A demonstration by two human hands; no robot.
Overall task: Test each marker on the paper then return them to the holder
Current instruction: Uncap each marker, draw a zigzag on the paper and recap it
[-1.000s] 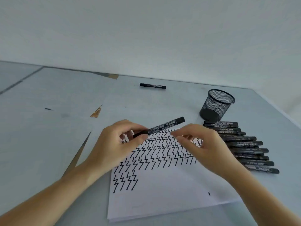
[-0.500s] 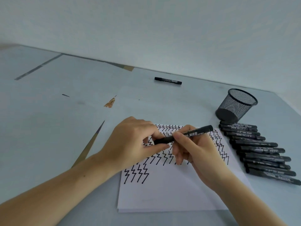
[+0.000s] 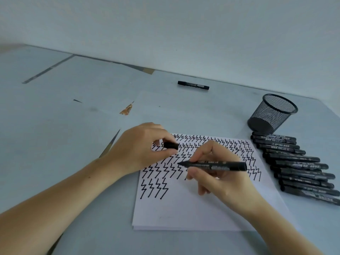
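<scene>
With the right hand (image 3: 220,173) pinching the uncapped marker (image 3: 213,165) above the paper (image 3: 184,210) and the left hand (image 3: 141,150) gripping its cap (image 3: 171,145), a slack grip could smear existing zigzags.

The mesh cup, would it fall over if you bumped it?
Probably, fairly easily. The mesh cup looks empty and is thin wire, so likely light. It already seems to lean beside the row of markers. Being round, it might roll afterwards.

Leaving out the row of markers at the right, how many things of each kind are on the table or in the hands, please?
Mesh holder: 1
Paper stack: 1
Uncapped marker: 1
Loose cap: 1
Capped marker lying alone: 1
Total: 5
</scene>
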